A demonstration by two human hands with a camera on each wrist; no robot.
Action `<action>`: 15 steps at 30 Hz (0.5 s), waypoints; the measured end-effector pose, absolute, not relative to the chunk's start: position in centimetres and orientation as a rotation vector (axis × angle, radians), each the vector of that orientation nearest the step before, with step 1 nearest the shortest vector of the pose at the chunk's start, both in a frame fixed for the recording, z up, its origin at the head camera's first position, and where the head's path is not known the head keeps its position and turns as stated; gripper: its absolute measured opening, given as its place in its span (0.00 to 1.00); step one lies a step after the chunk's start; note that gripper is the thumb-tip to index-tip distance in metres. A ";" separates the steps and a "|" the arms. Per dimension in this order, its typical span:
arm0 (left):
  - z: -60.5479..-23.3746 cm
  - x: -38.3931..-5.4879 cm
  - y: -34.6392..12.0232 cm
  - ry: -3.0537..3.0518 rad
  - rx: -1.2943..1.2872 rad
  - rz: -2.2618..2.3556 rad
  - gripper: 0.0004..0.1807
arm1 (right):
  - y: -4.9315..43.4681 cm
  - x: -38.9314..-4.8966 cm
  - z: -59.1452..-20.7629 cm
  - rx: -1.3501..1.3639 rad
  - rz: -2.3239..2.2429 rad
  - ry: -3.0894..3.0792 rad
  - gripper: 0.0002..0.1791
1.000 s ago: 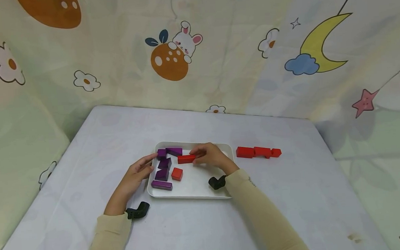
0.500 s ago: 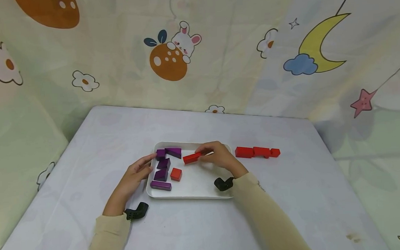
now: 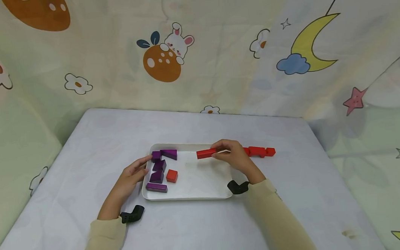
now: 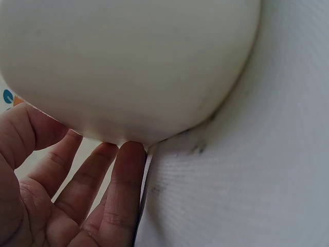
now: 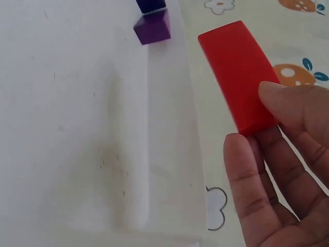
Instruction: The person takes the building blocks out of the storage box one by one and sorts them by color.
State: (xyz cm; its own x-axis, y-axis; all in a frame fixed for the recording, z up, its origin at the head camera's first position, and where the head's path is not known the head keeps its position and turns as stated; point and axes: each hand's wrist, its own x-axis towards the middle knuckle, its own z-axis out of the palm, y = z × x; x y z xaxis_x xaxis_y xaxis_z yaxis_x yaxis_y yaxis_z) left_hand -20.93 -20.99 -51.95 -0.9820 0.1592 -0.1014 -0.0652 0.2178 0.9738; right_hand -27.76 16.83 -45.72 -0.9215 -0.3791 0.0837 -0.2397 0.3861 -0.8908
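Note:
My right hand pinches a red rectangular block by its right end, above the back right part of the white tray. In the right wrist view, thumb and fingers hold the lower end of this red block. My left hand touches the tray's left wall with fairly straight fingers; in the left wrist view, fingertips rest against the outer wall of the tray. Inside the tray lie a red cube and several purple blocks along the left side.
Just right of the tray, a row of red blocks lies on the white-covered table, partly hidden behind my right hand. A patterned cloth hangs beyond the table's far edge.
My right hand has lifted the red block and carried it rightward, toward the tray's back right. The left hand keeps its place at the tray's left wall; the head view has shifted slightly.

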 end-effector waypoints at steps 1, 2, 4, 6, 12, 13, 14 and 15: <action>-52.0 -20.9 -21.0 2.310 0.088 1.851 0.29 | 17.2 -27.7 -45.7 -0.568 -1.594 2.508 0.13; -51.9 -20.9 -21.0 2.311 0.086 1.849 0.29 | 17.6 -27.7 -45.7 -0.573 -1.609 2.519 0.13; -51.9 -20.9 -21.0 2.313 0.081 1.843 0.29 | 18.5 -27.6 -45.7 -0.560 -1.631 2.552 0.14; -51.9 -20.9 -20.9 2.309 0.080 1.840 0.30 | 19.4 -27.4 -45.6 -0.519 -1.645 2.593 0.15; -51.8 -20.8 -20.8 2.308 0.079 1.832 0.30 | 22.0 -27.3 -45.7 -0.453 -1.692 2.692 0.15; -51.9 -20.8 -20.8 2.311 0.079 1.833 0.30 | 22.5 -27.3 -45.7 -0.457 -1.699 2.701 0.15; -51.9 -20.8 -20.8 2.313 0.077 1.830 0.30 | 23.0 -27.3 -45.8 -0.457 -1.712 2.699 0.15; -51.9 -20.7 -20.8 2.318 0.075 1.823 0.30 | 23.4 -27.3 -45.8 -0.457 -1.715 2.706 0.15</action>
State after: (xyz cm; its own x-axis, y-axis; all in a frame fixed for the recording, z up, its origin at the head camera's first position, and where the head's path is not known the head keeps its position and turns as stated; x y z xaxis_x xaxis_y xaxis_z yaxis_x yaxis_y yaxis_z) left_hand -20.75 -20.82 -51.86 -0.9805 0.1569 -0.1184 -0.0781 0.2418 0.9672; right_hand -27.35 23.45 -45.80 -0.9557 -0.1860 0.2283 -0.2858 0.3999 -0.8709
